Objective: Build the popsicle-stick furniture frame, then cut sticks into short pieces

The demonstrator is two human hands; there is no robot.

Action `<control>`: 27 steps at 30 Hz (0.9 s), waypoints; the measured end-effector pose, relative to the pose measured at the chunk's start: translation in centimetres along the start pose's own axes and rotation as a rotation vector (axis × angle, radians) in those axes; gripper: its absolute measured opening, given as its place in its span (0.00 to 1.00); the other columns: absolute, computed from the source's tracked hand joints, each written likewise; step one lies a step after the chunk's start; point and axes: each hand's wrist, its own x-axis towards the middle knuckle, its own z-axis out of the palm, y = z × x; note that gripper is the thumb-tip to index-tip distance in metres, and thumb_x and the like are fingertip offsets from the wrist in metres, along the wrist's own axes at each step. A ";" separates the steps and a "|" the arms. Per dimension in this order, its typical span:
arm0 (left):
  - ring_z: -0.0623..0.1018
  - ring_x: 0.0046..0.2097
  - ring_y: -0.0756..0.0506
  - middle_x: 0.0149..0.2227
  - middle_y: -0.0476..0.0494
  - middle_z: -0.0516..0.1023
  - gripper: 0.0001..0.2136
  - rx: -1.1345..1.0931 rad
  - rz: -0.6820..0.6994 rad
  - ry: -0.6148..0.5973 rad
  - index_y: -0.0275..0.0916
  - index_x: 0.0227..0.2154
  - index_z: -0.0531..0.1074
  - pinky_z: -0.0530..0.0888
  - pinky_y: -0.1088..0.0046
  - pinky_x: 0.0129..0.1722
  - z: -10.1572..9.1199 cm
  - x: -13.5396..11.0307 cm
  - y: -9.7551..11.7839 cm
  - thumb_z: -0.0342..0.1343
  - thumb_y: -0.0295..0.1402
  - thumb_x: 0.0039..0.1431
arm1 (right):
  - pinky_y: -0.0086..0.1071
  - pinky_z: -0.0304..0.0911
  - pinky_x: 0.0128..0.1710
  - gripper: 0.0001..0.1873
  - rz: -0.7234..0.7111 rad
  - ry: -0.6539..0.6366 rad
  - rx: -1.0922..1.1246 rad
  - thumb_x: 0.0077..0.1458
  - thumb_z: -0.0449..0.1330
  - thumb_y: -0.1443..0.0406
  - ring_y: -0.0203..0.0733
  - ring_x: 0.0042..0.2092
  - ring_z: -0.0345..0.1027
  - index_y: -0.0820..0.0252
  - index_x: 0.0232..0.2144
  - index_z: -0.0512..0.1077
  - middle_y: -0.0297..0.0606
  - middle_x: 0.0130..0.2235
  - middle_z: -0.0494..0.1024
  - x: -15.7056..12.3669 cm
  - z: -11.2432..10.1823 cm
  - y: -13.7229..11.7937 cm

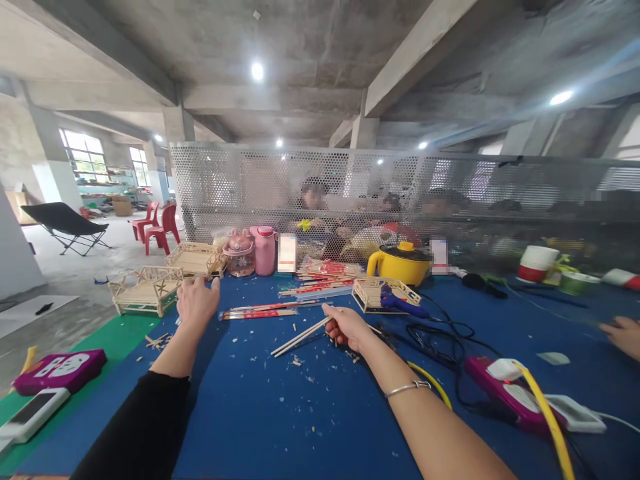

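Observation:
My right hand (345, 327) is closed around a pair of pale wooden chopsticks (299, 339), which slant down to the left just above the blue tabletop. My left hand (197, 300) is beside a small bed-like model made of sticks (146, 291), with the thumb apart from the fingers. Its fingertips are partly hidden, and contact with the model is unclear. Behind that hand stands a second stick model (193, 259). Between my hands lie chopsticks in red-printed wrappers (265, 313). A third stick model (373, 297) has a blue glue gun (400, 301) against it.
Several wrapped chopsticks (333, 270) are piled at the back, near a pink flask (265, 251) and a yellow pot (400, 265). Black cable (440, 340) and a purple power strip (520, 397) occupy the right. Another person's hand (623, 335) shows at the right edge. Wood scraps litter the table.

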 end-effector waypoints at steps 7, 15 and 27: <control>0.44 0.63 0.33 0.61 0.44 0.54 0.14 0.264 0.433 -0.136 0.47 0.43 0.73 0.40 0.40 0.54 3.3 -2.3 1.6 0.45 0.37 0.58 | 0.26 0.51 0.14 0.28 -0.141 0.220 -0.295 0.52 0.54 0.55 0.34 0.13 0.57 0.66 0.51 0.59 0.26 0.13 0.65 0.8 -1.4 0.4; 0.69 0.49 0.40 0.45 0.41 0.74 0.11 0.179 0.500 -0.409 0.42 0.34 0.73 0.55 0.46 0.52 4.5 -2.8 2.1 0.45 0.33 0.57 | 0.28 0.55 0.26 0.14 -0.443 0.219 -0.491 0.48 0.58 0.60 0.35 0.21 0.63 0.58 0.38 0.71 0.29 0.18 0.69 0.1 -0.4 0.4; 0.71 0.45 0.42 0.41 0.40 0.74 0.13 0.110 0.539 -0.380 0.42 0.38 0.75 0.66 0.69 0.44 4.4 -2.5 2.1 0.46 0.34 0.57 | 0.34 0.61 0.34 0.14 -0.623 0.241 -0.701 0.50 0.54 0.60 0.44 0.34 0.69 0.57 0.38 0.72 0.39 0.30 0.76 -0.8 0.1 0.2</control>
